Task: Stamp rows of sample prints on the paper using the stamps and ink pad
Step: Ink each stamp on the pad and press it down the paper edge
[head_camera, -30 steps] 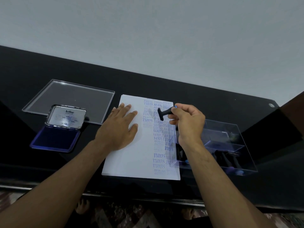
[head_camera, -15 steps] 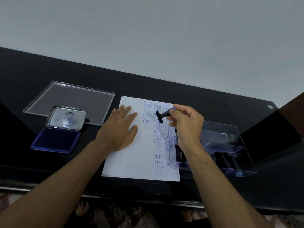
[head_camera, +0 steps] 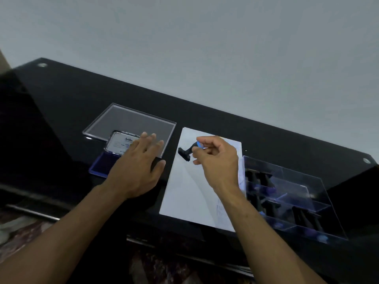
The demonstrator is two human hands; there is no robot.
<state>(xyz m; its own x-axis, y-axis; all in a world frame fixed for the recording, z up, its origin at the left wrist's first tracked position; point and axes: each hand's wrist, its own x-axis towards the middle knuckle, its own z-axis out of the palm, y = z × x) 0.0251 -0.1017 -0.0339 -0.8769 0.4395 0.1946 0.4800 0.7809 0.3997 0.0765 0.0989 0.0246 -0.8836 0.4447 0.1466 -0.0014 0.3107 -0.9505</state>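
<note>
A white paper sheet lies on the black table, with faint blue prints along its right edge. My right hand pinches a black stamp with a blue handle tip, holding it tilted above the paper's upper left part. My left hand hovers flat with straight fingers over the table, between the paper and the open blue ink pad, covering part of the pad and its lid.
A clear plastic lid lies behind the ink pad. At the right a clear compartment box holds several black stamps. The table's front edge runs close to me; patterned floor shows below.
My left hand has left the paper and moved left to the ink pad. My right hand has carried the stamp left across the paper. The camera has swung, so the view is blurred.
</note>
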